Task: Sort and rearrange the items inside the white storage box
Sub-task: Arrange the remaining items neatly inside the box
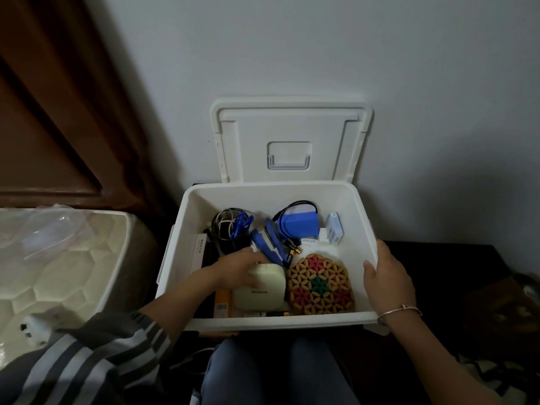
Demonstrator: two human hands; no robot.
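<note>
Nearest me, past my knees, the white storage box (292, 324) sits open with its front wall toward me. My right hand (385, 276) grips the box's right rim, thumb inside the wall and fingers outside, steadying it. My left hand (242, 267) reaches in over the front-left corner and lies across the far end of a cream case (260, 290). The fingers are blurred, so I cannot tell whether they are closed on the case or only touching it. An orange packet (222, 302) lies just left of the case, and a round woven mat (320, 285) leans near the front-right corner. Toward the back wall stand a blue stapler-like tool (268, 244), a black mesh cup (226, 226) holding cables and pens, a blue pack (298, 226) with a black lead, and a small pale-blue carton (334, 229). The lid (292, 141) stands upright against the wall behind. I judge the sorting is in its early part, with the case being picked or shifted. The next move calls for a firm hold on the case and a clean lift clear of the tool beside it.
</note>
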